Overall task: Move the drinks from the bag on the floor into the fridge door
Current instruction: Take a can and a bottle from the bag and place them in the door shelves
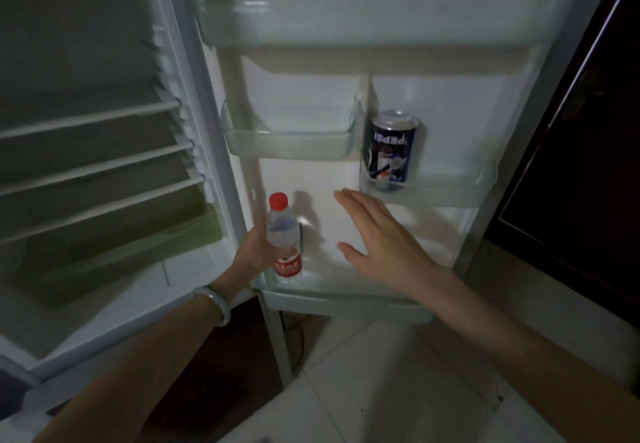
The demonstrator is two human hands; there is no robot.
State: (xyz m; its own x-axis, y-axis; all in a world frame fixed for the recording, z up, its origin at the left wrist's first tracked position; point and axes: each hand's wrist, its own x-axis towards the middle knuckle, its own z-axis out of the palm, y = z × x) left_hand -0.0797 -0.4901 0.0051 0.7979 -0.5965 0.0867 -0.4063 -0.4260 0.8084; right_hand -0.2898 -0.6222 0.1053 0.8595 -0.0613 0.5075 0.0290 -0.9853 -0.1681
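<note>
While the left hand (254, 247) grips the upright bottle (283, 239) on the bottom door shelf (346, 299), the right hand (377, 235), fingers spread and empty, hovers at its three o'clock.

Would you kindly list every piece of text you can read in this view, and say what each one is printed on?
"PEPSI": on the blue can in the right-hand door shelf; the can stands upside down, so the word reads inverted.
Red label on the water bottle held by the left hand: white characters, too blurred to read.
No other text is visible.
</note>
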